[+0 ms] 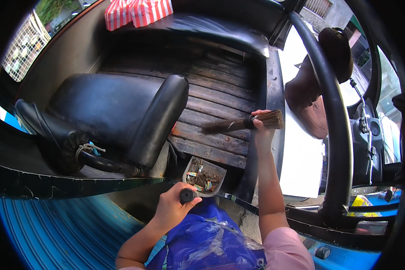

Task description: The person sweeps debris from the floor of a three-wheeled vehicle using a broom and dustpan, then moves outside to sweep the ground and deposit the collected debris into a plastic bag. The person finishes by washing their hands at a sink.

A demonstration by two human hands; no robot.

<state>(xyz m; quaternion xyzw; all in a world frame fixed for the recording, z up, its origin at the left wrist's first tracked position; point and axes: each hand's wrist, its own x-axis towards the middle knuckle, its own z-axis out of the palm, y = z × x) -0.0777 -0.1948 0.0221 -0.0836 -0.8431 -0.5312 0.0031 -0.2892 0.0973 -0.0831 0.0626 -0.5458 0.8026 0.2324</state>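
My right hand (262, 125) is wrapped round the bound middle of a short stick broom (272, 119). The broom lies nearly level above the slatted floor (220, 100), its thin bristles reaching left and blurred. In my left hand (172, 203) is the upright handle of a dustpan (219, 168), its round black end facing up. The pan rests at the near edge of the slatted floor, tilted a little. Inside it are dirt, dry bits and small coloured wrappers (192, 174).
A black padded seat (105, 101) with an upright cushion stands left of the slats. Red-and-white striped bags (139, 12) sit on the far bench (207, 32). At the right are a thick black post (330, 117), a white panel (297, 166) and a brown seat (335, 54).
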